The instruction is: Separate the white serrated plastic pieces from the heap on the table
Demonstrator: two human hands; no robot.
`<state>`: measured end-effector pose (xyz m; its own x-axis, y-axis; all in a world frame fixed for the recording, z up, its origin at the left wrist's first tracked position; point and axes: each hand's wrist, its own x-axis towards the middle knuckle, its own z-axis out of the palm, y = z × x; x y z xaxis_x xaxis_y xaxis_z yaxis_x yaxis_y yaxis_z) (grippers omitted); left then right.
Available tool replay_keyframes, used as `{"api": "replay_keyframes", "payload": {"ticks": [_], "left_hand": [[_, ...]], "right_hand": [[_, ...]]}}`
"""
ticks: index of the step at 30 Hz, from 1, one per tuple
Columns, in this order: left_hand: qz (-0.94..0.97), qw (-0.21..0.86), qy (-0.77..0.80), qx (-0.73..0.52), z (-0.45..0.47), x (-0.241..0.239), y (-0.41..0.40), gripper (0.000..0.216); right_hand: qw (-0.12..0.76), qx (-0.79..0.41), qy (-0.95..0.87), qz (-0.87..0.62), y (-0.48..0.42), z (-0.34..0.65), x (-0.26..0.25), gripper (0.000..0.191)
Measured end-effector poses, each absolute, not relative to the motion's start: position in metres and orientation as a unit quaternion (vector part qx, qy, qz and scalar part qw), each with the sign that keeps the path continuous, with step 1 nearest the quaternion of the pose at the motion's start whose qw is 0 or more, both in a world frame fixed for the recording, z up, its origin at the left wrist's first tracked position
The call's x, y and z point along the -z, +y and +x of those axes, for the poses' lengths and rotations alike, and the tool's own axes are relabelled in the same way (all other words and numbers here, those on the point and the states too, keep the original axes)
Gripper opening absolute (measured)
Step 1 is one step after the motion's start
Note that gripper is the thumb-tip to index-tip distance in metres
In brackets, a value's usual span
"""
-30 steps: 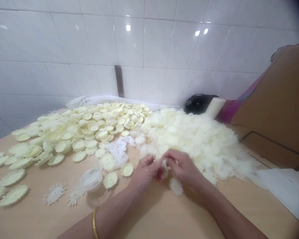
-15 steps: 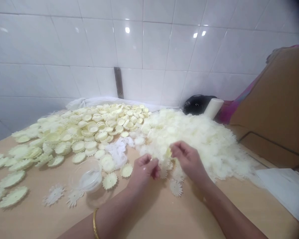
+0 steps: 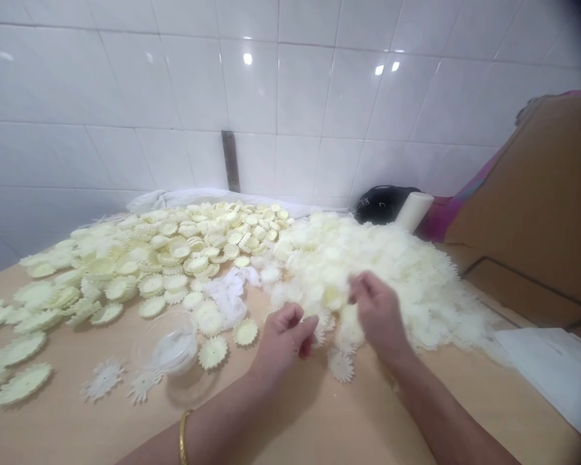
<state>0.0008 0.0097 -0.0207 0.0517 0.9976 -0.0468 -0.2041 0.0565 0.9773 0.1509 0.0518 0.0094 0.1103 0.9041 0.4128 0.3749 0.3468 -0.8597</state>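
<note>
My left hand (image 3: 286, 339) is held above the table with thumb and fingers pinched together; whatever may be in the pinch is hidden. To its right, my right hand (image 3: 380, 316) is closed too, its fingertips blurred at the front of a heap of thin, pale, frilly-edged discs (image 3: 392, 278). Nothing I can name shows in it. Below and between the hands lies a loose white toothed disc (image 3: 341, 365). Left of my left hand sit small cream scalloped discs (image 3: 213, 352) and a clear bowl (image 3: 174, 349) with white stuff inside.
A large pile of thicker cream scalloped discs (image 3: 184, 248) covers the table's back left. Crumpled white cloth (image 3: 228, 297) lies mid-table. Behind the heap are a black bag (image 3: 382, 203) and a white cylinder (image 3: 415, 210). A cardboard box (image 3: 532, 187) and white sheet (image 3: 552, 368) are at right.
My right hand has moved right, away from my left hand. My left hand has shifted slightly right and stays pinched.
</note>
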Motion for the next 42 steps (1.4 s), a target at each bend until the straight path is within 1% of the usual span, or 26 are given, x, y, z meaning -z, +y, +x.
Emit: {"api": "replay_keyframes", "payload": {"ticks": [2,4,8,11,14,16,19,21,23,25,28,31,34,37,42], "left_hand": [[0.419,0.587,0.456,-0.521,0.002,0.021,0.009,0.030],[0.387,0.603,0.458,-0.525,0.004,0.021,0.010,0.027],[0.358,0.613,0.452,-0.541,0.006,0.018,0.012,0.019],[0.333,0.617,0.455,-0.549,0.006,0.014,0.012,0.017],[0.307,0.622,0.461,-0.554,0.005,0.010,0.011,0.018],[0.306,0.622,0.459,-0.555,0.004,0.010,0.011,0.019],[0.309,0.625,0.455,-0.554,0.002,0.013,0.012,0.019],[0.313,0.626,0.450,-0.555,0.001,0.015,0.014,0.019],[0.319,0.628,0.443,-0.554,0.000,0.017,0.015,0.020],[0.325,0.631,0.439,-0.551,-0.001,0.019,0.016,0.020],[0.334,0.629,0.442,-0.546,-0.002,0.019,0.017,0.023],[0.332,0.633,0.439,-0.545,-0.003,0.019,0.018,0.024],[0.338,0.641,0.423,-0.543,-0.004,0.021,0.018,0.025],[0.348,0.647,0.407,-0.543,-0.005,0.022,0.018,0.027],[0.339,0.681,0.374,-0.531,-0.003,0.020,0.018,0.024]], "right_hand": [[0.594,-0.210,-0.559,-0.539,0.055,0.159,-0.011,0.033],[0.598,-0.223,-0.566,-0.521,0.056,0.161,-0.013,0.033],[0.503,-0.326,-0.666,-0.444,0.049,0.152,-0.016,0.033],[0.450,-0.392,-0.696,-0.399,0.047,0.147,-0.016,0.029],[0.416,-0.415,-0.713,-0.382,0.047,0.147,-0.015,0.026],[0.410,-0.401,-0.721,-0.389,0.047,0.148,-0.013,0.027],[0.427,-0.358,-0.715,-0.421,0.048,0.148,-0.009,0.032],[0.440,-0.308,-0.713,-0.451,0.049,0.148,-0.007,0.038],[0.440,-0.246,-0.728,-0.465,0.050,0.148,-0.005,0.040],[0.440,-0.192,-0.748,-0.458,0.050,0.147,-0.004,0.032],[0.471,-0.147,-0.759,-0.424,0.047,0.144,-0.005,0.014],[0.476,-0.157,-0.782,-0.370,0.041,0.139,-0.006,0.011],[0.430,-0.207,-0.813,-0.333,0.037,0.134,-0.005,0.020],[0.388,-0.246,-0.825,-0.329,0.036,0.131,-0.003,0.026],[0.389,-0.248,-0.818,-0.343,0.042,0.134,0.000,0.023]]}}
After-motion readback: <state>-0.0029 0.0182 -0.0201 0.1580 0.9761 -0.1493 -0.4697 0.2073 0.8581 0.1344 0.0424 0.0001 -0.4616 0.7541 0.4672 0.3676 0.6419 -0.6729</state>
